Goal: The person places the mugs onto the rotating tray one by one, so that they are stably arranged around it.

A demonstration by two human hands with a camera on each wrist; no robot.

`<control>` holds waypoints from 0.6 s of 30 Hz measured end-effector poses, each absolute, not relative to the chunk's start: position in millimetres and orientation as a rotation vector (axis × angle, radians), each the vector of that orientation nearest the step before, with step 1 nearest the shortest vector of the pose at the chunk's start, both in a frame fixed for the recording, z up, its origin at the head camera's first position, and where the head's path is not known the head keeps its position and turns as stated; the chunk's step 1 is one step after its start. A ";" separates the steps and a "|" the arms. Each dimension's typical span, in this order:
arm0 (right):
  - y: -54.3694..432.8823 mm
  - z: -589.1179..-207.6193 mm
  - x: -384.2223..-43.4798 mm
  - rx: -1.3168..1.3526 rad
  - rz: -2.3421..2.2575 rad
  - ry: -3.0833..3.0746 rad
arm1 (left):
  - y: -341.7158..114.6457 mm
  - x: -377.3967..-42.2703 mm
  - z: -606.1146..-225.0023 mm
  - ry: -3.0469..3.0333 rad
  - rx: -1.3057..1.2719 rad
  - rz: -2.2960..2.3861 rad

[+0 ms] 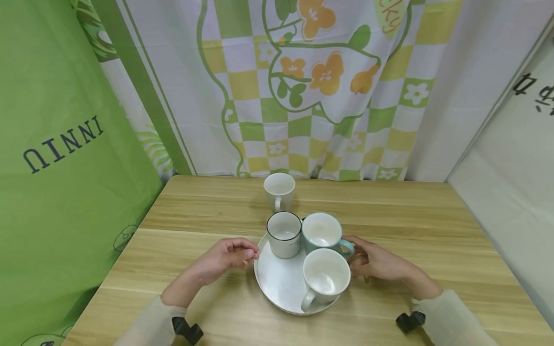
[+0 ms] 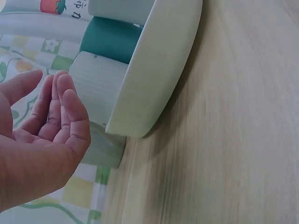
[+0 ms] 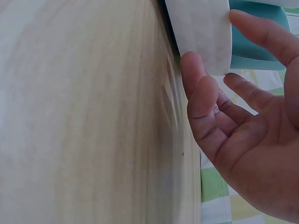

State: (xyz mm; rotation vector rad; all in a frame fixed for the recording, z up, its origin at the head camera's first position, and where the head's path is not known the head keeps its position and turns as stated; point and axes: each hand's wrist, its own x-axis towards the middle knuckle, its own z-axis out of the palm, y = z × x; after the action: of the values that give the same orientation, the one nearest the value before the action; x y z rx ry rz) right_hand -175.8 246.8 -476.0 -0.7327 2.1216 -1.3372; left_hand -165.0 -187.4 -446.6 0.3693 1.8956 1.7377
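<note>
A round white tray (image 1: 281, 288) stands on the table with three mugs on it: a pale mug with a dark rim (image 1: 284, 246), a teal mug with a white inside (image 1: 321, 229) and a white mug (image 1: 326, 278) at the front right. Beside the tray's left rim is my left hand (image 1: 227, 259), its fingers loosely bent around nothing; the left wrist view shows a gap to the tray wall. On the other side, my right hand (image 1: 376, 259) touches the tray's edge with its fingertips (image 3: 191, 65), near the teal mug's handle. Nothing is gripped there.
Behind the tray, another white mug (image 1: 279, 188) stands upright on the wooden table (image 1: 207, 206). A checked, flowered curtain (image 1: 320, 115) hangs at the table's back edge. Green cloth (image 1: 65, 202) is on the left, and a white cloth (image 1: 510, 168) on the right.
</note>
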 end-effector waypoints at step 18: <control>245.4 -471.7 -173.3 -0.682 -1.339 2.117 | -196.2 -194.5 -450.9 2.022 0.315 1.752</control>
State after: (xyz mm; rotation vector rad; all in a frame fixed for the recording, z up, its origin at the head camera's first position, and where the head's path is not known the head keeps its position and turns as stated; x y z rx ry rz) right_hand -173.3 245.4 -471.7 -0.6823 2.1169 -1.3395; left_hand -194.5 -196.2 -450.9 0.3147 2.0220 1.7520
